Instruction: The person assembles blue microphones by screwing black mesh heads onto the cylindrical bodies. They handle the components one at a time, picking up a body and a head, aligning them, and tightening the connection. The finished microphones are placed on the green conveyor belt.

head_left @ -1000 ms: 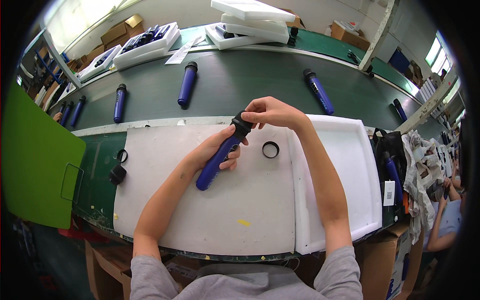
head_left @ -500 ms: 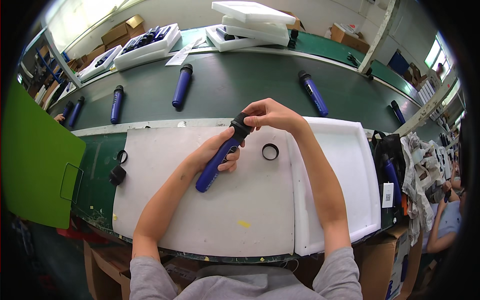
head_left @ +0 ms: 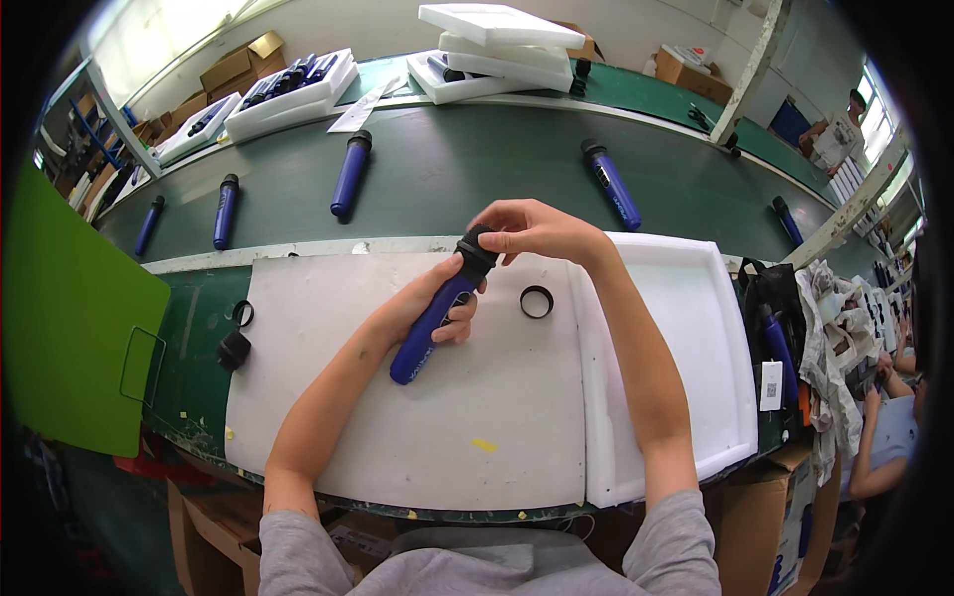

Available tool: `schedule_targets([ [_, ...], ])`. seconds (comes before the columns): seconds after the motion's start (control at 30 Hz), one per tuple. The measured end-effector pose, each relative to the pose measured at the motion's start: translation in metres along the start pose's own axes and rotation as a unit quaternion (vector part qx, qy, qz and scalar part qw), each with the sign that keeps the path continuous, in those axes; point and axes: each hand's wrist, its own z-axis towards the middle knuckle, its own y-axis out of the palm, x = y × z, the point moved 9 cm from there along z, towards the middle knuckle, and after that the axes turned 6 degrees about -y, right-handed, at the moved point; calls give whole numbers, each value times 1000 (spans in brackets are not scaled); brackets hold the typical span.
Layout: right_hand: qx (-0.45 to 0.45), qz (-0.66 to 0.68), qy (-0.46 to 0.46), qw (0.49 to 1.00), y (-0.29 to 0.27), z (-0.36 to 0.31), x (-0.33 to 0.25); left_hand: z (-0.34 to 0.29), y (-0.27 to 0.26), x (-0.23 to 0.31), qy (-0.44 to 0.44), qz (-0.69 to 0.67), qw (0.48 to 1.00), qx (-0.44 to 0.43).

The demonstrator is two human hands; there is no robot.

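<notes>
- The left hand [head_left: 422,300] is wrapped around the body of a blue microphone [head_left: 422,340], thumb near its collar
- The right hand [head_left: 537,230] has its thumb and fingers closed on the microphone's black head [head_left: 478,244]
- The microphone tilts above the pale board [head_left: 397,447], head up and away from the person
- A black ring [head_left: 537,302] lies on the board, just right of the microphone
- A white foam tray [head_left: 686,328] sits to the right, under the right forearm
- More blue microphones [head_left: 351,177] lie spaced apart on the dark green belt [head_left: 477,159] beyond
</notes>
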Motion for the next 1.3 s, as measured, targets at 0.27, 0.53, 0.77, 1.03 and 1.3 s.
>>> schedule_targets([
  [0.27,-40,71,-83,993,8,0,-13,-2,1,0,6,-35,999,-10],
  [0.53,38,-58,-4,998,-2,7,6,-1,1,-2,1,-33,999,-13],
  [0.77,34,-161,55,985,0,0,-11,-2,2,-2,7,-4,1000,-9],
  [1.03,-33,86,-103,990,12,-2,-28,-4,8,2,45,-52,995,-72],
  [1.3,-18,-11,-79,997,8,1,-19,-4,5,-4,-15,-32,999,-30],
])
